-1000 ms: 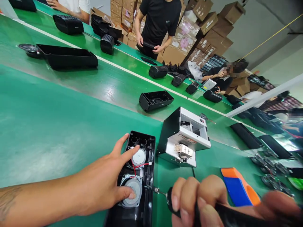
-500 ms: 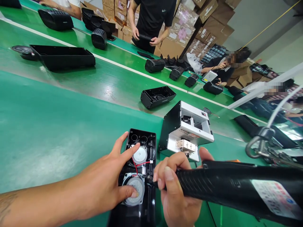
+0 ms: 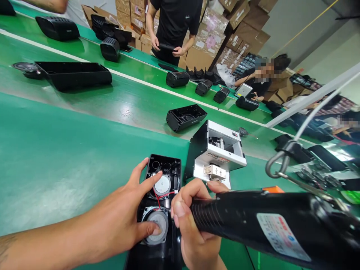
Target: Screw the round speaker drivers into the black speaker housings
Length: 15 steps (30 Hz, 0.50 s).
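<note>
An open black speaker housing [image 3: 174,168] lies on the green bench mat before me. Two round drivers are seated in it, the upper one [image 3: 163,185] and the lower one [image 3: 159,225], with a red wire [image 3: 161,195] between them. My left hand [image 3: 126,210] spreads over the housing: its thumb rests on the lower driver, one finger reaches the upper driver, and another touches the left rim. My right hand [image 3: 197,221] is wrapped round the front of a black electric screwdriver [image 3: 242,213], which points left at the housing's right side. Its tip is hidden behind my fingers.
A white and black screw feeder [image 3: 222,150] stands just beyond my right hand. A metal hook [image 3: 281,165] hangs at the screwdriver's rear. Other housings [image 3: 187,117] and a loose driver [image 3: 26,69] lie on the green line. Across it, a person [image 3: 171,30] holds a black part.
The screwdriver and my right hand have shifted left, closer over the housing's right side. My left hand keeps its place on the drivers. The whole view has moved slightly.
</note>
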Available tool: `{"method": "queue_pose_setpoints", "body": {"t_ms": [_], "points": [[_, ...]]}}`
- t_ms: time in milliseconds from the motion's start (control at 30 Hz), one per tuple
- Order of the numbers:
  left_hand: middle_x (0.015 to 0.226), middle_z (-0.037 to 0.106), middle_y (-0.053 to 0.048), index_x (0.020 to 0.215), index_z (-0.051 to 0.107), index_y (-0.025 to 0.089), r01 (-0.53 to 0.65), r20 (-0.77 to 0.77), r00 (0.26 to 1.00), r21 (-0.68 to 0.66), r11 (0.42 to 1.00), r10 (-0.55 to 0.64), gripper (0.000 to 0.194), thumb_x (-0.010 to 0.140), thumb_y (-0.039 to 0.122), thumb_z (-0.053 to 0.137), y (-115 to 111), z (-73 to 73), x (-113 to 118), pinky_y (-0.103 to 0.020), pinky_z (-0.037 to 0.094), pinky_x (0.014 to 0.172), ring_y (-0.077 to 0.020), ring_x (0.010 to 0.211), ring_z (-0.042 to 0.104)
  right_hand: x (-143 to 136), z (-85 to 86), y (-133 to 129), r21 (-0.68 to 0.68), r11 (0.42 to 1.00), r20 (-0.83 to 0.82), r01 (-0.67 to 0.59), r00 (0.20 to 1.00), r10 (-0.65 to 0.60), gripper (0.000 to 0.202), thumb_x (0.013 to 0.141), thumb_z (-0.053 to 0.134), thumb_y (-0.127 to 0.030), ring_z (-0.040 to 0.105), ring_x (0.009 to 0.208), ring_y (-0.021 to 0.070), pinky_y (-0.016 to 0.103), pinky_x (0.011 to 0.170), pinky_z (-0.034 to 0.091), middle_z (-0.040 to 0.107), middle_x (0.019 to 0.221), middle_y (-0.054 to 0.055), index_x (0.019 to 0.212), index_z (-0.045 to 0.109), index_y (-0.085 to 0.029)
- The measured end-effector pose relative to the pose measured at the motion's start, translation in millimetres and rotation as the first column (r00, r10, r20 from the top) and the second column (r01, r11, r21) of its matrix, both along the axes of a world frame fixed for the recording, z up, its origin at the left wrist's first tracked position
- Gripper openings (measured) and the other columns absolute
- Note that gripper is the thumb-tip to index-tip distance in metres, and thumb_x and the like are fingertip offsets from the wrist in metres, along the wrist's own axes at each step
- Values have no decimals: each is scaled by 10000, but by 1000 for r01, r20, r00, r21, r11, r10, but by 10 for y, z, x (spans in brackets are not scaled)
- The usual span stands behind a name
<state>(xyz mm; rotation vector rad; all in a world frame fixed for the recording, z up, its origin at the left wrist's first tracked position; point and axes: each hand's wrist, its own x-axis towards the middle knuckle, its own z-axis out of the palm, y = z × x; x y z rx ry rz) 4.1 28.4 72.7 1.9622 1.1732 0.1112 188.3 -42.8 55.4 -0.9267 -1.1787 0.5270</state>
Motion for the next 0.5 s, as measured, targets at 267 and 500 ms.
{"method": "queue_pose_setpoints", "body": {"t_ms": [267,500], "points": [[1995,-71,26,1853,273,521,40,65,996,244,969,-57,1046,977,367,824,-10,-365,-161,-502,690,1169,-437,1561,653,-69,-2,77,-46,992,12,121,993,-120,261,1109,749,-277,581,695,166,302,611,534,585,940,-27,1317,595,-309],[1982,135,27,1809,370,507,-51,133,991,383,922,-1,997,934,339,817,-43,-630,-140,-508,680,1192,-421,1614,602,69,289,156,143,978,-173,151,977,-126,679,1161,733,-301,497,528,124,262,494,505,592,870,-84,1716,369,-445]]}}
